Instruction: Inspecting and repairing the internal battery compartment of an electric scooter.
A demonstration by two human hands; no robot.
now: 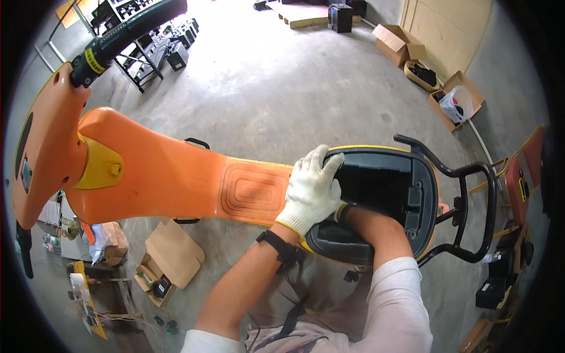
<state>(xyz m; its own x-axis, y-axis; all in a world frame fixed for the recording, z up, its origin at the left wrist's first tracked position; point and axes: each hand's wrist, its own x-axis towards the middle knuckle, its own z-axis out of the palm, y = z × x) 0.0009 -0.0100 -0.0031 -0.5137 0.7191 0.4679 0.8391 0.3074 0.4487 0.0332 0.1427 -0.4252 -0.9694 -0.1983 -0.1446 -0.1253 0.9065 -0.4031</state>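
An orange electric scooter (159, 170) stands lengthwise before me, its handlebar at the left. Towards its rear, a dark open storage compartment (341, 244) has a black rim with a yellow edge. My left hand (311, 191), in a white knit glove, lies over the compartment's front rim with its fingers stretched out and somewhat apart. My right forearm (376, 232) reaches down into the compartment. Only the wrist with a dark band and a bit of glove cuff shows there; the fingers of that hand are hidden behind the left hand and the rim.
A black tubular rack (491, 212) sticks out behind the compartment. On the near-left floor is an open cardboard box (154, 279). More cartons (398, 44) line the far right wall, and a red-brown chair (521, 182) stands at the right. Shelving (138, 65) is at the far left.
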